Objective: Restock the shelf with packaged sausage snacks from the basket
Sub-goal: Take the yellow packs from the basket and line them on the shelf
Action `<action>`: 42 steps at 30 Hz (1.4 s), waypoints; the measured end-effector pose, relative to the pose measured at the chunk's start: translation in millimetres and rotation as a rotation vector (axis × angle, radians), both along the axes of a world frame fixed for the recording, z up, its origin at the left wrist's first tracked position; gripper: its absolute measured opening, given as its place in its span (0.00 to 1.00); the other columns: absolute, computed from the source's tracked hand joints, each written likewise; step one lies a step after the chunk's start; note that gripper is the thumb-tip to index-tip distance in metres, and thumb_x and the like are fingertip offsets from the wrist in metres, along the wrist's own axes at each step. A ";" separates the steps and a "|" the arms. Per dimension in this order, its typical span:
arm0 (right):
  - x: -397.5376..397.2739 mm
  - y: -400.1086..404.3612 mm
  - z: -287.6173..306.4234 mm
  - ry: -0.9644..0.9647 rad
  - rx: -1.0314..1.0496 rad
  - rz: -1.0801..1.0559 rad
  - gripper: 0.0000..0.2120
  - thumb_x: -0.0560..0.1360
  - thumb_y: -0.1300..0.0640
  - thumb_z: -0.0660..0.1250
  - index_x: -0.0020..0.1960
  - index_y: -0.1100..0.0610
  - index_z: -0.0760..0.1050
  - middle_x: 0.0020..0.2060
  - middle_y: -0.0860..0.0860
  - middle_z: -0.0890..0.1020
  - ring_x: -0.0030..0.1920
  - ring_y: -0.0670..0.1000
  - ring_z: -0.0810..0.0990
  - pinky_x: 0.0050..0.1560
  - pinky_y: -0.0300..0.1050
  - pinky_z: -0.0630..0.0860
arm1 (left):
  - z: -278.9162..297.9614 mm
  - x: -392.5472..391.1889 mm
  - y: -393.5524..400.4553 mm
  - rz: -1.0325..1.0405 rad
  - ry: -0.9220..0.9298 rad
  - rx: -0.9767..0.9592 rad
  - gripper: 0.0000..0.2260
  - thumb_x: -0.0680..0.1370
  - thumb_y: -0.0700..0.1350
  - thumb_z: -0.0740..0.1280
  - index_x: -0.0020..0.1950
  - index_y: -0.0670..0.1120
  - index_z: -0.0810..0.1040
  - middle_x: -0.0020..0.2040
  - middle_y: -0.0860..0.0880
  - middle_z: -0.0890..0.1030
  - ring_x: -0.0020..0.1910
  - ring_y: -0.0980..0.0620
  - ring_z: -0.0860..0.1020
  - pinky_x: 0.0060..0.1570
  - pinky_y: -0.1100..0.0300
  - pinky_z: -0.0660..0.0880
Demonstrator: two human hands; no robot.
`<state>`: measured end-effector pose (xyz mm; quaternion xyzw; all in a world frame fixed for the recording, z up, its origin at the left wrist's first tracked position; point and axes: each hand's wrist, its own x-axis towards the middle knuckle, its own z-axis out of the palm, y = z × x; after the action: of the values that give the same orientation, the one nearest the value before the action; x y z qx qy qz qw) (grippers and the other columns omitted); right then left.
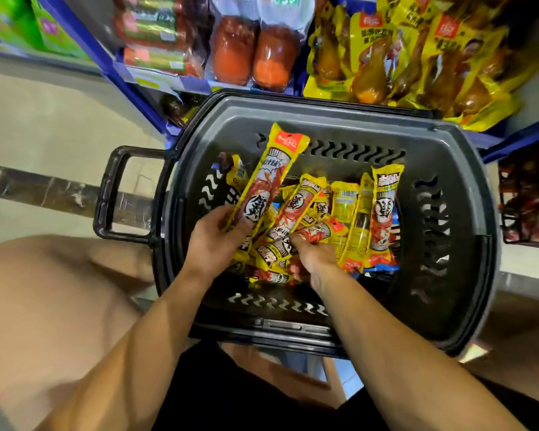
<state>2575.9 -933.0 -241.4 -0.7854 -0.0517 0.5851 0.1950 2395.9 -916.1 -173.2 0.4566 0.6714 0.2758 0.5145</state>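
One sausage pack (269,178) is gripped by the left hand (213,241) over the basket (448,144); another pack (319,233) is pinched by the right hand (316,259). Roughly ten packs are counted there.

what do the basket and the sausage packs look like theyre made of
The basket looks like moulded hard plastic, dark grey and matte, with wavy slots cut through its walls and a rigid loop handle. The sausage pack that the left hand holds seems thin glossy plastic film: printed yellow, shiny highlights, a flat sealed end.
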 end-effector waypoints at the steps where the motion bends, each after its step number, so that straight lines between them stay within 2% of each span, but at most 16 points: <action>1: -3.1 1.4 -0.9 -0.011 -0.009 0.025 0.28 0.68 0.41 0.75 0.56 0.62 0.74 0.43 0.55 0.83 0.36 0.56 0.82 0.41 0.52 0.83 | -0.7 0.4 0.7 0.011 -0.017 -0.005 0.06 0.76 0.47 0.72 0.47 0.59 0.79 0.46 0.54 0.84 0.47 0.56 0.82 0.47 0.61 0.78; 4: -5.2 4.6 -9.7 -0.036 0.021 0.040 0.22 0.66 0.42 0.77 0.49 0.57 0.77 0.51 0.53 0.84 0.51 0.57 0.82 0.58 0.55 0.79 | -2.2 0.8 1.7 0.031 -0.049 -0.003 0.05 0.76 0.46 0.72 0.48 0.57 0.80 0.45 0.56 0.85 0.45 0.60 0.82 0.44 0.66 0.77; 7: -4.9 5.3 -3.8 0.040 0.006 -0.062 0.14 0.71 0.54 0.77 0.41 0.54 0.71 0.45 0.52 0.81 0.48 0.55 0.80 0.59 0.54 0.78 | -3.4 1.2 1.9 0.044 -0.058 -0.010 0.05 0.76 0.46 0.72 0.48 0.57 0.80 0.44 0.58 0.84 0.44 0.63 0.82 0.41 0.70 0.75; 11: 2.2 2.9 5.2 0.102 0.025 -0.109 0.26 0.64 0.57 0.79 0.58 0.60 0.76 0.48 0.55 0.84 0.47 0.56 0.84 0.52 0.54 0.82 | -6.8 4.5 2.9 0.050 -0.044 -0.017 0.05 0.76 0.47 0.71 0.50 0.55 0.80 0.46 0.56 0.84 0.44 0.63 0.81 0.41 0.70 0.75; 14: 16.7 0.3 27.9 0.090 0.158 -0.144 0.16 0.71 0.60 0.74 0.57 0.56 0.75 0.45 0.54 0.84 0.41 0.53 0.84 0.39 0.44 0.82 | -8.5 7.5 2.9 0.062 -0.034 -0.007 0.08 0.76 0.48 0.71 0.54 0.51 0.82 0.47 0.54 0.85 0.47 0.58 0.82 0.46 0.63 0.77; 17: 31.2 -6.4 49.7 0.180 0.306 -0.126 0.21 0.73 0.55 0.71 0.65 0.50 0.73 0.56 0.55 0.83 0.53 0.56 0.84 0.56 0.57 0.81 | -4.0 13.8 0.4 0.063 -0.029 0.010 0.10 0.76 0.47 0.71 0.56 0.48 0.81 0.48 0.54 0.84 0.47 0.58 0.82 0.44 0.66 0.74; 19: 38.2 -12.7 63.9 0.186 0.406 -0.022 0.20 0.76 0.52 0.69 0.67 0.46 0.72 0.58 0.49 0.81 0.56 0.50 0.82 0.57 0.51 0.79 | 0.2 19.0 -3.9 0.091 -0.082 -0.008 0.11 0.76 0.46 0.71 0.58 0.48 0.80 0.48 0.55 0.83 0.48 0.58 0.81 0.43 0.69 0.74; 21: 43.5 -17.8 78.2 0.166 0.484 0.040 0.22 0.78 0.51 0.67 0.71 0.41 0.69 0.60 0.45 0.80 0.58 0.46 0.80 0.60 0.49 0.77 | 4.1 23.8 -8.8 0.138 -0.167 -0.041 0.16 0.75 0.47 0.72 0.62 0.45 0.78 0.52 0.51 0.83 0.52 0.54 0.81 0.50 0.64 0.77; 23: 47.5 -22.5 92.0 0.150 0.532 0.091 0.23 0.74 0.44 0.67 0.68 0.31 0.68 0.65 0.45 0.78 0.64 0.49 0.78 0.67 0.56 0.73 | 10.3 28.2 -13.8 0.171 -0.243 -0.065 0.18 0.74 0.48 0.73 0.62 0.46 0.78 0.54 0.50 0.83 0.55 0.50 0.80 0.57 0.54 0.77; 25: 51.4 -25.8 105.6 0.098 0.571 0.141 0.21 0.70 0.36 0.65 0.61 0.22 0.68 0.67 0.44 0.76 0.66 0.51 0.76 0.69 0.60 0.71 | 20.9 32.7 -18.3 0.151 -0.284 -0.032 0.14 0.74 0.46 0.74 0.59 0.48 0.79 0.52 0.51 0.84 0.53 0.50 0.81 0.54 0.54 0.77; 28: 56.5 -29.7 133.8 -0.010 0.706 0.181 0.20 0.76 0.43 0.64 0.66 0.29 0.67 0.63 0.42 0.78 0.61 0.47 0.79 0.64 0.57 0.75 | 41.9 40.5 -25.3 0.097 -0.346 0.040 0.11 0.75 0.38 0.70 0.55 0.49 0.81 0.50 0.50 0.85 0.51 0.50 0.82 0.50 0.53 0.76; 30: 61.5 -33.7 150.3 -0.057 0.809 0.220 0.25 0.77 0.51 0.66 0.70 0.34 0.65 0.58 0.37 0.79 0.57 0.44 0.81 0.60 0.54 0.78 | 56.0 46.3 -29.9 0.039 -0.395 0.062 0.14 0.75 0.34 0.67 0.57 0.48 0.81 0.53 0.46 0.84 0.55 0.45 0.81 0.53 0.47 0.77; 33: 71.7 -41.4 175.9 -0.129 0.933 0.314 0.30 0.76 0.58 0.69 0.70 0.35 0.63 0.53 0.28 0.78 0.54 0.36 0.79 0.57 0.45 0.79 | 78.2 55.8 -34.1 0.027 -0.465 0.093 0.18 0.71 0.34 0.68 0.58 0.47 0.80 0.54 0.45 0.84 0.55 0.43 0.81 0.51 0.48 0.77; 36: 82.3 -44.0 196.5 -0.191 1.007 0.362 0.32 0.75 0.59 0.70 0.71 0.36 0.62 0.61 0.34 0.75 0.58 0.34 0.76 0.52 0.33 0.76 | 104.3 64.2 -30.7 -0.001 -0.481 0.153 0.24 0.63 0.42 0.71 0.60 0.49 0.79 0.56 0.46 0.84 0.56 0.45 0.81 0.52 0.48 0.76; 39: 93.3 -41.3 211.5 -0.262 1.072 0.337 0.32 0.73 0.63 0.71 0.70 0.40 0.64 0.61 0.40 0.76 0.57 0.37 0.77 0.47 0.32 0.75 | 129.7 73.6 -16.9 -0.010 -0.457 0.216 0.22 0.67 0.36 0.69 0.59 0.51 0.79 0.55 0.49 0.84 0.53 0.48 0.82 0.44 0.56 0.77; 42: 102.9 -33.3 228.7 -0.325 1.121 0.274 0.27 0.72 0.61 0.72 0.66 0.43 0.67 0.58 0.46 0.78 0.57 0.41 0.77 0.43 0.29 0.73 | 154.8 85.9 1.7 -0.022 -0.449 0.281 0.21 0.69 0.36 0.70 0.60 0.51 0.79 0.55 0.49 0.84 0.53 0.48 0.82 0.45 0.56 0.76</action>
<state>2678.8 -966.3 -12.7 -0.6284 -0.4825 0.3609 0.4921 2481.7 -914.4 -18.4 0.4581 0.4904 0.4554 0.5851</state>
